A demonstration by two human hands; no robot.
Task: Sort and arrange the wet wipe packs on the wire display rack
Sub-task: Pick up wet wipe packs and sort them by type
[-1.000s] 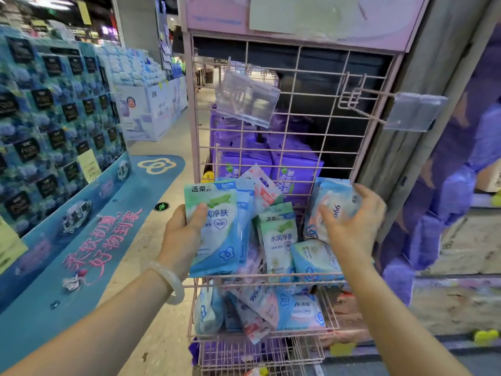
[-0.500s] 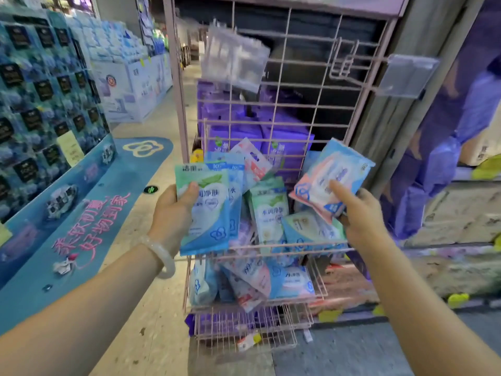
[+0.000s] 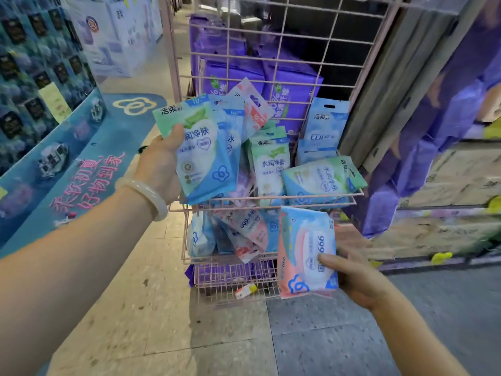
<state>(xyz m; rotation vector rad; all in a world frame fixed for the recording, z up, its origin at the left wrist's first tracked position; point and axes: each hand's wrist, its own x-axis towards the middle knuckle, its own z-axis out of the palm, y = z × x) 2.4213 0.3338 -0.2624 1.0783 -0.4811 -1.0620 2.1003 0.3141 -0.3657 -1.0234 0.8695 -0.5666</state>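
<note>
Pink wire rack (image 3: 273, 198); left grip (image 3: 160, 164) clasps glossy green pack (image 3: 200, 150); right grip (image 3: 355, 278) pinches pink pack (image 3: 303, 253).

A: Where can your hands get in?

B: The upper basket (image 3: 271, 198) of the pink wire rack (image 3: 311, 58) is packed; your left hand (image 3: 160, 164) and its fan of green packs (image 3: 200, 150) block the left side. Above the standing blue pack (image 3: 325, 123), far right, you have open room.

A: And lower?

B: The pink pack (image 3: 306, 253) in your right hand (image 3: 357, 278) covers the lower basket's right front.
</note>
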